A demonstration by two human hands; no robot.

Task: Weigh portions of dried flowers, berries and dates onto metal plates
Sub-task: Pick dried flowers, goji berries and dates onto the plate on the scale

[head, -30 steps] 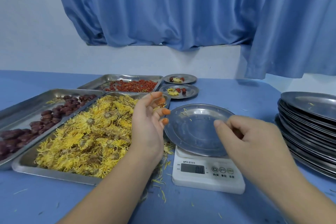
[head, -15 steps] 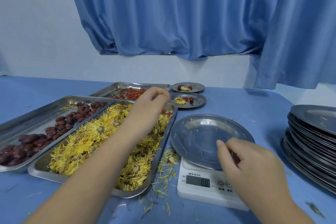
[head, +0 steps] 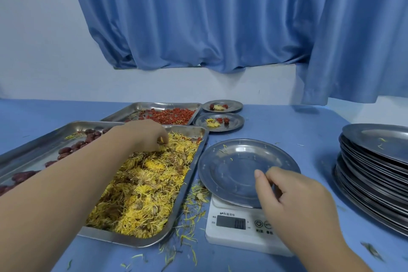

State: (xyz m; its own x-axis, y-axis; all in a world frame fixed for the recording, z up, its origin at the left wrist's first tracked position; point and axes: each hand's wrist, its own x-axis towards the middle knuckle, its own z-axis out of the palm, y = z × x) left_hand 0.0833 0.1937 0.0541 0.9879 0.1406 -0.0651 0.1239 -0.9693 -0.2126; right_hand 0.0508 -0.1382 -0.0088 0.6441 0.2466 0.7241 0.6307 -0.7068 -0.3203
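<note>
step: likely picking flowers [head: 143, 194] | left grip [head: 148, 137] curled, pinching flowers | right grip [head: 293, 201] pinches empty plate [head: 238, 165] rim, scale [head: 220, 235] beneath reads zero | next: carry pinch rightward onto plate

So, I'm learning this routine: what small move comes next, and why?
Probably lift the left hand with its pinch of yellow flowers and drop it on the plate on the scale: the plate holds only stray petals, the display reads zero, and the right hand holds its rim.

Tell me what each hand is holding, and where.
Left hand pinches flowers at the tray's far end. Right hand covers the plate's near rim; a grip there cannot be told.
</note>
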